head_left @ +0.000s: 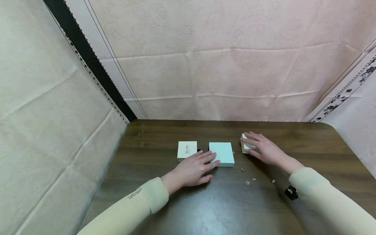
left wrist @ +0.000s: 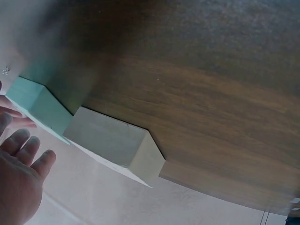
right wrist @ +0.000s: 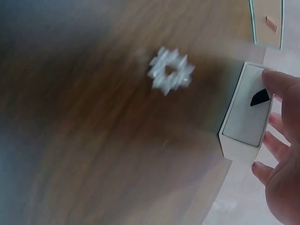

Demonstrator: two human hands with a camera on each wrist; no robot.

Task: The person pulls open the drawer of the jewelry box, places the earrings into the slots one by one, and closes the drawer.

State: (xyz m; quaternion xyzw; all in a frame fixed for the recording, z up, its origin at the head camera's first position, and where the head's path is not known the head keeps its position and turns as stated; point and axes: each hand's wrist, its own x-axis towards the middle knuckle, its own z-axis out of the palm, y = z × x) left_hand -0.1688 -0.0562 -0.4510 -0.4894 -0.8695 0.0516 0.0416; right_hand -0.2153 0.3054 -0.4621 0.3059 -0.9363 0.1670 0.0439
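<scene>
My left hand (head_left: 192, 168) lies with fingers spread at the near-left edge of a turquoise box (head_left: 221, 153), fingertips overlapping its lid in the head view. To its left is a white box (head_left: 187, 148) with dark script on top, partly behind that hand. Farther right, my right hand (head_left: 265, 150) reaches over a smaller white box (head_left: 244, 147), fingers extended across its top. In the right wrist view, the thumb touches the upper edge of this box's front face (right wrist: 241, 119), beside a black tab (right wrist: 260, 97).
Several small silvery pieces lie on the brown wooden table (head_left: 164, 202) nearer me, among them a flower-shaped one (right wrist: 171, 70) with a central hole. A black item (head_left: 291, 192) shows below my right sleeve. Pale cloth (head_left: 229, 78) hangs beyond the table's far edge.
</scene>
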